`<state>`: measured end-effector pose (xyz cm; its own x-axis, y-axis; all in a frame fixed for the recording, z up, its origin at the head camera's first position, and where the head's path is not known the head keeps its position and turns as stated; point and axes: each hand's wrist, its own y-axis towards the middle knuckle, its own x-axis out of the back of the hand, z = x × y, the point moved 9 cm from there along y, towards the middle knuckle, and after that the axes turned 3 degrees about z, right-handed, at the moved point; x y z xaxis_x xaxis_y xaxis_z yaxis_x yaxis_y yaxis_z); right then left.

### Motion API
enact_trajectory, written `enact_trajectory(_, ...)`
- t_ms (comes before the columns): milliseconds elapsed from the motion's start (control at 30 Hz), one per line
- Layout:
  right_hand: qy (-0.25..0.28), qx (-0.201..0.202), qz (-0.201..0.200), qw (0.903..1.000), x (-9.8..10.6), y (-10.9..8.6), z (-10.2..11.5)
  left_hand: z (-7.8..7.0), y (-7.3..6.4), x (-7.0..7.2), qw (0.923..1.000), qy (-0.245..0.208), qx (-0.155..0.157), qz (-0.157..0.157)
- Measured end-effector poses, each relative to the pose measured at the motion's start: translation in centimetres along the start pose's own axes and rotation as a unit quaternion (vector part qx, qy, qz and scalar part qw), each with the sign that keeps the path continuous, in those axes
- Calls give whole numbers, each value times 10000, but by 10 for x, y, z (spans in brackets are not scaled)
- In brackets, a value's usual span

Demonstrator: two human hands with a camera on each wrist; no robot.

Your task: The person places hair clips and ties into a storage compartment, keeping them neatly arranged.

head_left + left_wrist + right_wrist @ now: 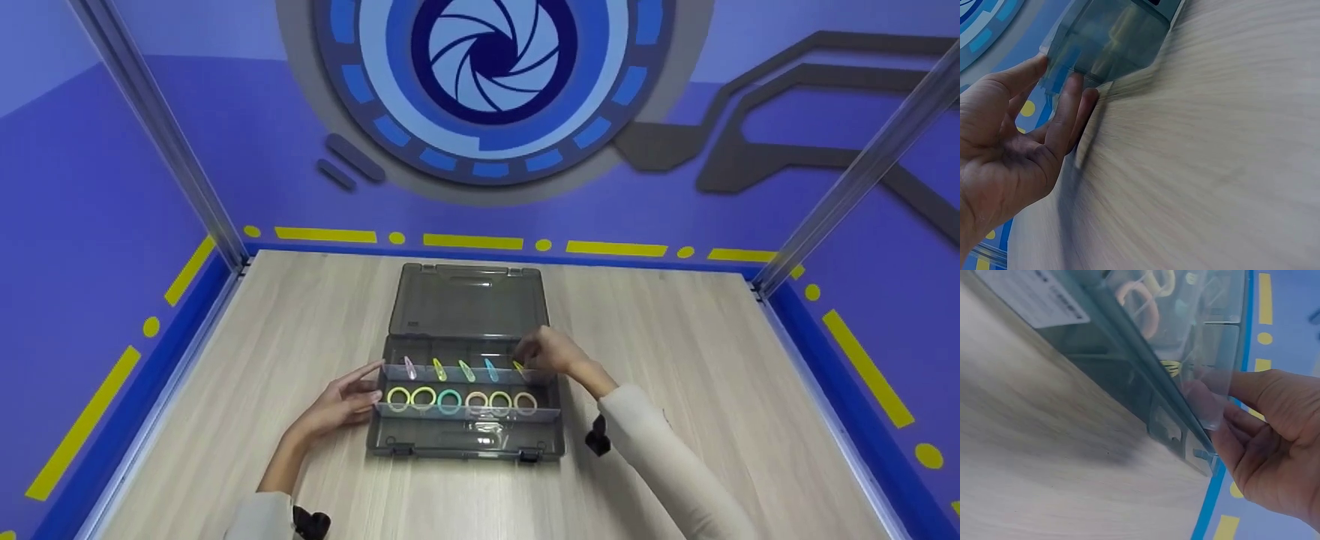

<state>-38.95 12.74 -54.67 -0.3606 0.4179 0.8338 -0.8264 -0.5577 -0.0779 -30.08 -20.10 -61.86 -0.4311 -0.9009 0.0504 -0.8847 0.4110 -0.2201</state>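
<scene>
A translucent grey compartment box point(469, 439) lies on the table with its lid point(471, 300) laid back. Along one upright clear divider stand several snap hair clips, including a pink one point(409, 367) and a blue one point(491, 369). Round hair ties, such as the teal one point(449, 402), line the row in front. My left hand point(341, 405) rests its fairly straight fingers against the box's left side. Over the right end of the clip row, my right hand point(551, 351) pinches a yellow hair clip point(1171, 368) beside the divider; its fingertips are partly hidden.
The box stands on a light wood-grain table point(315, 300). Blue printed panels point(225, 150) rise behind and at both sides, with metal posts point(169, 135) at the corners. A white barcode label point(1039, 298) is on the box's outside.
</scene>
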Motion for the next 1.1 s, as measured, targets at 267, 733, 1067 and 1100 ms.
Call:
enact_trajectory(267, 221, 148, -648, 9975, 27, -9, -9, -1, 4, 3, 9998, 56, 17, -181)
enact_trajectory(733, -523, -476, -1150, 9908, 66, -43, -66, -9, 14, 7, 9986, 186, -26, -499)
enact_trajectory(1067, -716, -863, -1287, 9853, 98, -81, -109, -67, 15, 29, 9685, 2408, -592, -243)
enact_trajectory(1100, -746, -890, -1296, 9847, 102, -86, -113, -75, 16, 34, 9608, 2670, -677, -326)
